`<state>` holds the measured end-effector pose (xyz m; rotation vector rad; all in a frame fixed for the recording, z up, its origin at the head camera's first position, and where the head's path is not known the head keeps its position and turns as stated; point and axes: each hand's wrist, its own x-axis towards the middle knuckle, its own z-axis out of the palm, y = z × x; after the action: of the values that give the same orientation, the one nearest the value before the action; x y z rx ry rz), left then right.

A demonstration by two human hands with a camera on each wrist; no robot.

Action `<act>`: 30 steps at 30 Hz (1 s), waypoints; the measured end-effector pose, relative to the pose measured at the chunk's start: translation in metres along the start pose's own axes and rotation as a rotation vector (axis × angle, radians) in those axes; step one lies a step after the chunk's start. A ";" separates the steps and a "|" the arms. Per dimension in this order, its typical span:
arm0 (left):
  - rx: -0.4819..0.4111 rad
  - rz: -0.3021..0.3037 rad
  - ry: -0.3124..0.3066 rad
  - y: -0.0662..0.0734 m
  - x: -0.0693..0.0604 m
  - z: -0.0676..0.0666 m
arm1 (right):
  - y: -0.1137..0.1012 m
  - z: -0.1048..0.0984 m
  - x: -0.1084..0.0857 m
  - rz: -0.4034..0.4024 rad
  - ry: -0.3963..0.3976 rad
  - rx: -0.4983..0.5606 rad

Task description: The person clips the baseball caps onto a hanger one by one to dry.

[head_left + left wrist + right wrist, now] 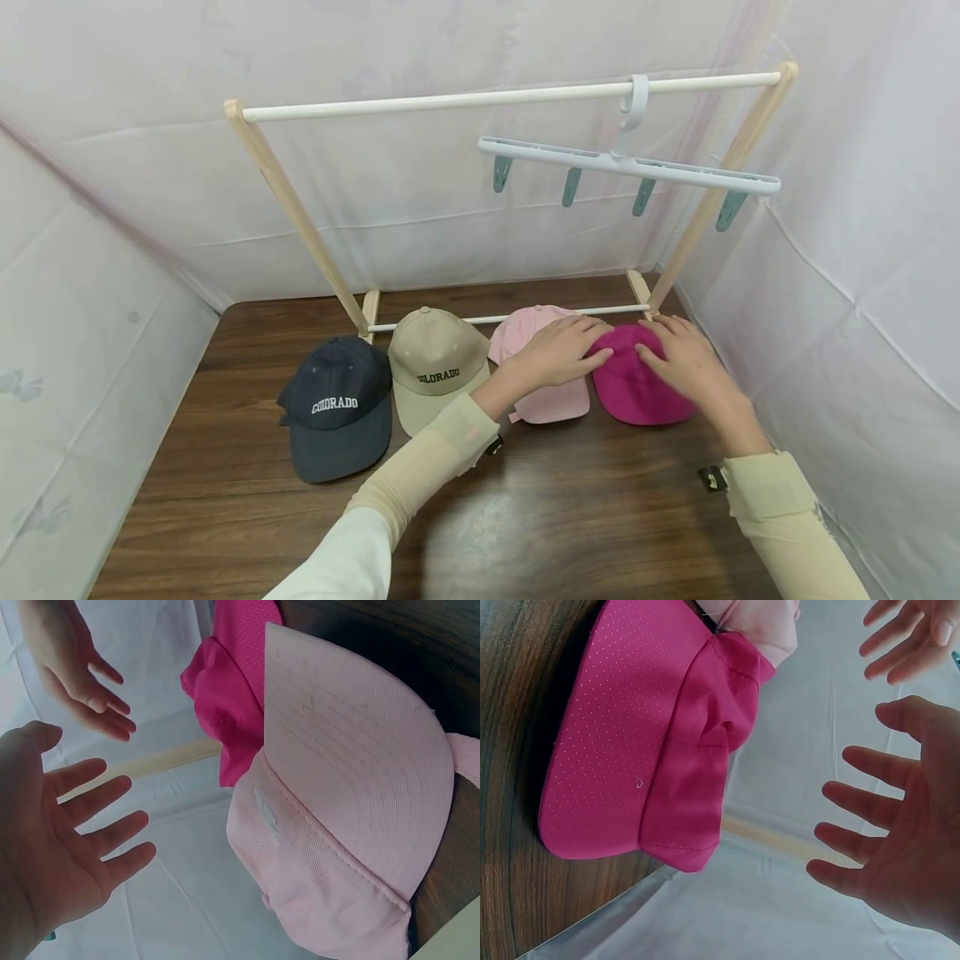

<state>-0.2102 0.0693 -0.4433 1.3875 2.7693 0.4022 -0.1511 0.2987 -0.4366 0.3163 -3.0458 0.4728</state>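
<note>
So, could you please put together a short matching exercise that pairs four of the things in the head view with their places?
Column one
1. Navy COLORADO cap
2. Beige COLORADO cap
3. Magenta cap
4. Clip hanger

Column two
A. Rightmost of the four caps
B. Hooked over the white upper rail
C. Leftmost of the four caps
D. Second from the left among the four caps

Right pairs: 1-C, 2-D, 3-A, 4-B
</note>
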 end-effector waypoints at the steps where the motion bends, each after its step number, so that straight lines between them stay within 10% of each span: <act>1: -0.002 0.001 -0.001 0.000 0.001 0.000 | 0.000 0.000 0.000 0.004 -0.001 0.000; 30: -0.055 -0.014 -0.013 -0.009 0.012 0.015 | 0.012 0.012 0.011 0.063 -0.033 0.021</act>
<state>-0.2231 0.0768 -0.4584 1.3539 2.7337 0.4636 -0.1644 0.3043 -0.4508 0.2311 -3.0925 0.5078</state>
